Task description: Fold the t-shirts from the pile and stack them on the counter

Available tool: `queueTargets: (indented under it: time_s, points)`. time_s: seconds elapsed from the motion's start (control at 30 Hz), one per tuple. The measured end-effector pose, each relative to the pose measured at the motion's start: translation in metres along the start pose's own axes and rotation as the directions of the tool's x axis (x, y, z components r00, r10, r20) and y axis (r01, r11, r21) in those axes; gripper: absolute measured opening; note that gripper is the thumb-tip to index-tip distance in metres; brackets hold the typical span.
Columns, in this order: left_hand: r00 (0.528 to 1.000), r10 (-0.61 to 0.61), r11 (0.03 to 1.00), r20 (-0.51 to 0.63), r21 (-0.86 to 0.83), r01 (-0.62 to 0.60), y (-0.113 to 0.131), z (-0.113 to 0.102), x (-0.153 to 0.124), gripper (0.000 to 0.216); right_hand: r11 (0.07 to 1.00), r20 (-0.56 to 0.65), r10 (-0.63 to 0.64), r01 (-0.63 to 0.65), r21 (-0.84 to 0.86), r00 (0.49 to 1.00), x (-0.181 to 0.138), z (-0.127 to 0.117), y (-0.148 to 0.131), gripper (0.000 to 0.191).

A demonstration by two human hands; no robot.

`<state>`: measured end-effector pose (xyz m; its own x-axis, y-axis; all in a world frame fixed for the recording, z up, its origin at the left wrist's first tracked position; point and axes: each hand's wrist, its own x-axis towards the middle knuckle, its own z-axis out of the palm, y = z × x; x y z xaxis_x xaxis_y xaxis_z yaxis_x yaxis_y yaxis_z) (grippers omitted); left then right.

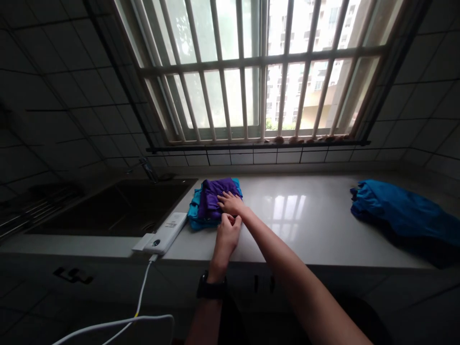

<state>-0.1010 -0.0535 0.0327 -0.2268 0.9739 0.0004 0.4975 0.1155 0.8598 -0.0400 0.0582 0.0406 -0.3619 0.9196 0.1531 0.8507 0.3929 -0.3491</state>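
Below the barred window (247,61), the pale counter (305,225) carries the folded purple-and-blue cloth (209,199), just right of the sink (108,206). Your right hand (232,203) lies on it, fingers spread; your left hand (227,235) curls at its near edge, whether gripping you cannot tell. You seem to be flattening it, which calls for even pressure. Its left edge points windowward, leaning right; no clear long axis.

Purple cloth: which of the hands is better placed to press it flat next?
Probably the right hand: it lies spread on the purple cloth, while the left hand is curled near its edge.
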Motion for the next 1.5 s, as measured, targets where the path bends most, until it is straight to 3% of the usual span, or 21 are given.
queueTargets:
  time_s: [0.07,0.13,0.27,0.33,0.47,0.63,0.73,0.8,0.83,0.9,1.0,1.17,1.33,1.5]
  points:
    - [0.983,0.159,0.983,-0.092,0.104,-0.15,-0.002,-0.006,0.0,0.013,1.0,0.027,0.017,-0.016,-0.027,0.999,-0.003,0.019,0.0,0.053]
    - [0.955,0.264,0.956,-0.138,0.166,-0.24,0.0,-0.012,0.001,0.009,0.999,0.031,0.037,-0.036,-0.027,0.999,0.0,0.023,-0.001,0.054]
    - [0.934,0.34,0.927,-0.108,0.208,-0.313,0.0,-0.019,-0.005,0.003,0.996,0.1,0.045,-0.053,0.078,0.994,0.005,-0.004,0.0,0.052]
    - [0.93,0.365,0.914,-0.043,0.206,-0.349,-0.005,-0.019,-0.014,0.004,0.981,0.033,0.082,-0.086,0.171,0.996,-0.004,-0.024,0.004,0.049]
    - [0.895,0.402,0.894,0.192,0.13,-0.429,-0.012,-0.01,-0.035,0.011,0.933,-0.202,0.132,-0.053,0.357,0.97,-0.068,-0.044,0.024,0.04]
    - [0.794,0.487,0.857,0.364,-0.022,-0.515,-0.004,0.027,-0.042,0.017,0.909,-0.374,0.146,0.025,0.416,0.916,-0.187,-0.033,0.08,0.026]
    - [0.79,0.486,0.867,0.375,-0.094,-0.489,0.0,0.053,-0.041,0.026,0.894,-0.477,0.327,-0.105,0.435,0.816,-0.23,-0.025,0.115,0.023]
    - [0.803,0.48,0.873,0.353,-0.099,-0.478,-0.001,0.065,-0.039,0.03,0.869,-0.534,0.427,-0.169,0.465,0.73,-0.24,-0.023,0.13,0.021]
    - [0.805,0.481,0.871,0.347,-0.086,-0.484,-0.002,0.069,-0.039,0.031,0.861,-0.544,0.444,-0.171,0.48,0.712,-0.241,-0.022,0.136,0.02]
    - [0.808,0.475,0.872,0.35,-0.06,-0.486,-0.004,0.071,-0.037,0.035,0.861,-0.532,0.429,-0.153,0.485,0.73,-0.236,-0.021,0.141,0.019]
    - [0.809,0.464,0.869,0.36,-0.009,-0.495,-0.004,0.067,-0.032,0.039,0.89,-0.466,0.371,-0.165,0.425,0.803,-0.227,-0.018,0.142,0.014]
    - [0.845,0.391,0.887,0.365,0.096,-0.452,0.001,0.064,-0.02,0.043,0.91,-0.397,0.37,-0.241,0.338,0.84,-0.225,-0.021,0.138,0.018]
    - [0.829,0.391,0.912,0.4,-0.047,-0.407,0.001,0.071,-0.012,0.061,0.906,-0.307,0.402,-0.326,0.271,0.862,-0.229,-0.033,0.134,0.026]
    - [0.812,0.398,0.914,0.428,-0.104,-0.393,-0.002,0.073,-0.015,0.068,0.933,-0.279,0.359,-0.333,0.138,0.891,-0.229,-0.037,0.128,0.026]
